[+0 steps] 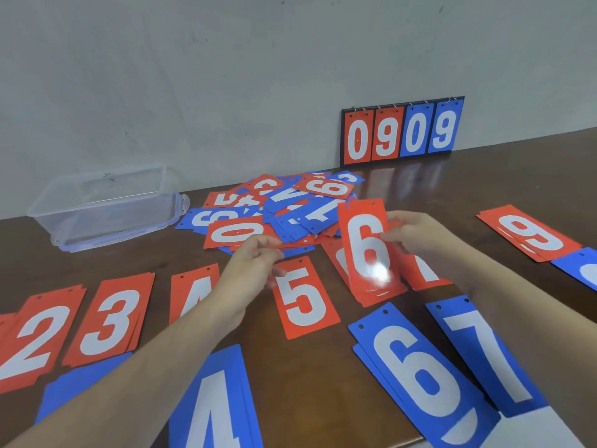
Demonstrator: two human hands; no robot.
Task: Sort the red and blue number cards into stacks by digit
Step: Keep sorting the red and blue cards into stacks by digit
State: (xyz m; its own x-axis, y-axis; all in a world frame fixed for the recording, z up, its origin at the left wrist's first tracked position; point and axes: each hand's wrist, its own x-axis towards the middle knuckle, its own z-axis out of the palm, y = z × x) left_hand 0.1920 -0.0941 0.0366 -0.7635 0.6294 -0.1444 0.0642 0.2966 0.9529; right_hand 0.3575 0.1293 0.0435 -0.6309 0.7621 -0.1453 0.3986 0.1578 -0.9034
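My right hand (416,236) pinches red 6 card (366,247) at side edge. Card thin, stiff, glossy, slippery; best hold at edge. My left hand (255,258) fingers curled, holding nothing visible.

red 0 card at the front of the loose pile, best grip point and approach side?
Pinch the near long edge of the red 0 card, coming from the front. It lies flat and sideways on top of the pile, and that edge overhangs the cards beneath. The left hand is already right at that edge; its right end is tucked under blue cards.
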